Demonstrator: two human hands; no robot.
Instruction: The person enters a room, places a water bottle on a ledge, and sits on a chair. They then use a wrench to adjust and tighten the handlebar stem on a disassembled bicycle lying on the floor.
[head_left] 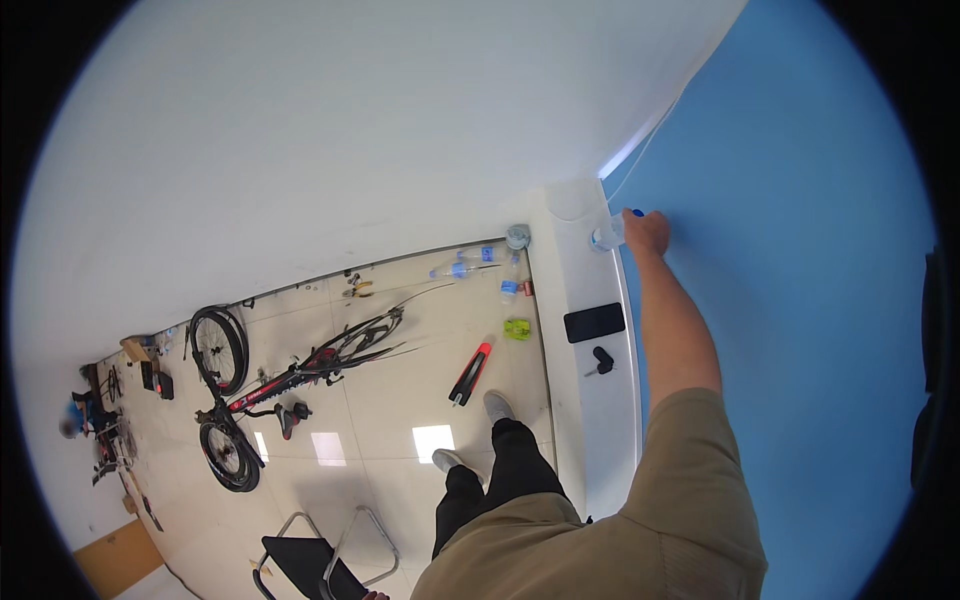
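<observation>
At the far end of a white ledge [590,425], my right hand [650,232] is closed around the upper part of a clear plastic bottle [607,236] with a blue cap. The bottle's base is at the ledge surface; whether it rests there is hard to tell. Nearer along the ledge lie a black phone [594,323] and a black key fob [602,360] with a key. Only a sliver of my left hand [375,595] shows at the lower edge, beside a black folding chair [310,565]; its grip is hidden.
On the tiled floor lie a partly dismantled bicycle [300,375], a loose wheel [218,350], a red and black fender [470,375], pliers [358,289], several plastic bottles [510,287] and a yellow-green packet [517,329]. A blue wall [800,300] borders the ledge. Another person [75,418] is far left.
</observation>
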